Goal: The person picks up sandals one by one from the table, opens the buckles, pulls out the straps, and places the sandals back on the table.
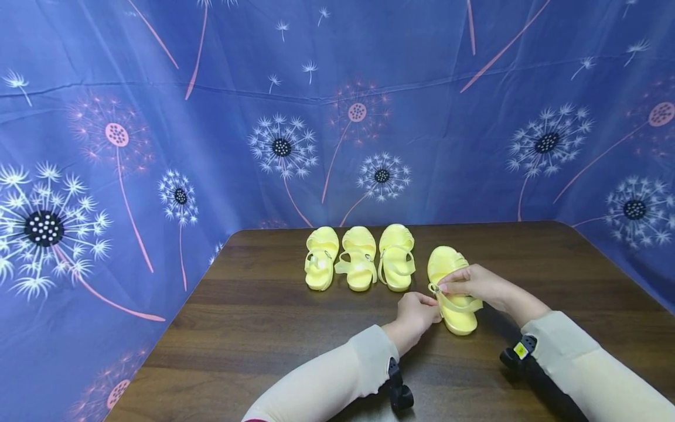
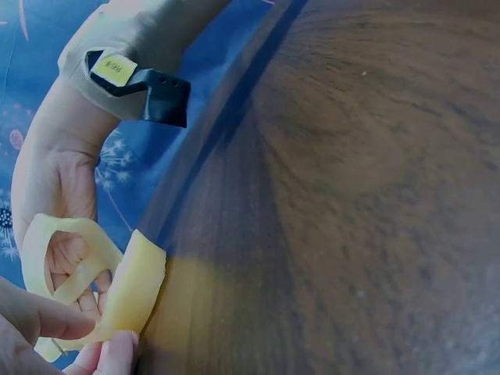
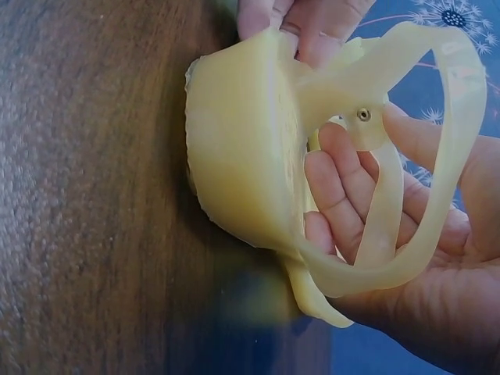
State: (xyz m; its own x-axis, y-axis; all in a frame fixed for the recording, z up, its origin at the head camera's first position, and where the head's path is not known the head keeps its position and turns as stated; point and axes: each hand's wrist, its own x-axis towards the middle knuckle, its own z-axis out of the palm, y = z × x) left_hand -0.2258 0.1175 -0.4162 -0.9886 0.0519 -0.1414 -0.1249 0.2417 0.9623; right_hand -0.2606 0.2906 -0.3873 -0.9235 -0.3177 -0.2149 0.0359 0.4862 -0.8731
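Clearly, both hands are at work on the same yellow sandal [image 1: 457,316], which is on the brown counter [image 1: 237,340] in front of the person, right of centre, with its closed toe pointing away and its heel towards the person. The left hand [image 1: 415,316] pinches the sandal's left side between thumb and fingers, close to the base of the strap [image 3: 465,94]. The right hand [image 1: 482,284] reaches over from the other side; its thumb and forefinger pinch the strap beside a small round rivet [image 3: 363,115], and its remaining fingers bend in behind the band. The strap loops up over the heel area and sticks out past the sandal's right edge. Whether the whole sole rests on the wood is hard to tell.

To the left of the held sandal, and a little farther back, 3 more stand side by side: the leftmost sandal [image 1: 319,278], the middle sandal [image 1: 360,280] and the nearest sandal [image 1: 396,280], all yellow, toes pointing away. Both arms wear pale sleeves [image 1: 321,378], with 1 black wrist camera [image 1: 399,390] on each; the right arm's carries a yellow label [image 1: 521,350]. Behind the counter hangs a blue cloth [image 1: 448,199] printed with white and pink dandelions.
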